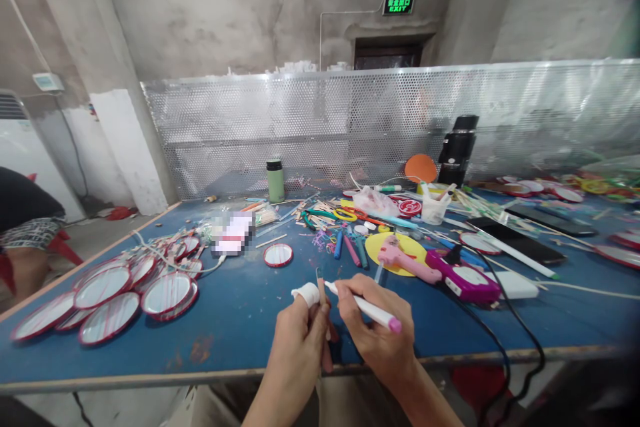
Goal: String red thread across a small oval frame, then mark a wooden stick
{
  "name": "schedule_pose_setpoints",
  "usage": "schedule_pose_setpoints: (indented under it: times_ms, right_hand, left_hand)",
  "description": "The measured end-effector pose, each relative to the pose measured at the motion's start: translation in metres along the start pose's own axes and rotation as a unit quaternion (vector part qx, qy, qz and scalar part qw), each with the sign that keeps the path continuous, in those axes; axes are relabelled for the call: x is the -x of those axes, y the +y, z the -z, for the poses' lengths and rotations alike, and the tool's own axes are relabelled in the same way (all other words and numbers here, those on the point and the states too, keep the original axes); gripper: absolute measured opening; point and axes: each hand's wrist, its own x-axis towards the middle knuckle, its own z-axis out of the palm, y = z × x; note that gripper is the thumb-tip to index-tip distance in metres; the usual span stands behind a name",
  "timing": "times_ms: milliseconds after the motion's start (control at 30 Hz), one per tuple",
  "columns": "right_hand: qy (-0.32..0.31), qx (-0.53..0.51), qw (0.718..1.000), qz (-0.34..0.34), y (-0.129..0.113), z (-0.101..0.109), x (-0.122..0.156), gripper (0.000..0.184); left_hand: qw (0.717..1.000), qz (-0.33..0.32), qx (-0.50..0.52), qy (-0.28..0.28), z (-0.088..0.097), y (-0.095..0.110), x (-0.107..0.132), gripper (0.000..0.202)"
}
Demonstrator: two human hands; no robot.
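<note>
My left hand (300, 340) is closed at the front of the blue table, pinching a flat wooden craft stick (321, 285) that points up and away from me. Something white, like a wrapping (307, 293), covers the tip of one of its fingers. Beside it, my right hand (377, 320) grips a white marker pen (370, 308) with a pink end. The pen's tip points left at the stick; whether it touches I cannot tell. Beyond both hands lies a small round red-rimmed disc (278, 255).
Several red-rimmed round discs (110, 317) pile up at left. A pink glue gun (400, 257) rests on a yellow disc (374, 247), beside a purple device (465, 278) with black cables. Behind stand a green bottle (275, 183) and a black flask (457, 153). A person (27, 227) sits far left.
</note>
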Motion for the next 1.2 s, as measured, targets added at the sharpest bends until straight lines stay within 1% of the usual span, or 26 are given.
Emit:
schedule_pose_setpoints:
  times_ms: [100, 467, 700, 1067, 1200]
  right_hand:
    - [0.007, -0.002, 1.0, 0.004, -0.0005, 0.0001, 0.0, 0.015]
    - [-0.032, -0.037, 0.999, 0.002, -0.0015, 0.0012, -0.0024, 0.014]
    - [0.009, -0.007, 1.0, -0.005, -0.0003, 0.0002, -0.0004, 0.016]
    - [-0.01, -0.025, 1.0, 0.0, -0.0017, 0.001, -0.0025, 0.015]
    - [0.004, -0.006, 1.0, -0.01, 0.0, 0.0004, 0.0003, 0.016]
  left_hand:
    - [1.0, -0.003, 0.001, 0.002, 0.0002, -0.0002, -0.0007, 0.032]
    - [1.0, -0.014, 0.013, 0.006, -0.0008, 0.0036, -0.0007, 0.029]
    - [1.0, -0.007, 0.004, 0.004, 0.0007, 0.0002, -0.0001, 0.033]
    - [1.0, -0.004, 0.005, 0.009, 0.0002, 0.006, 0.0017, 0.032]
    - [1.0, 0.002, 0.005, 0.006, -0.0003, 0.0051, 0.0012, 0.032]
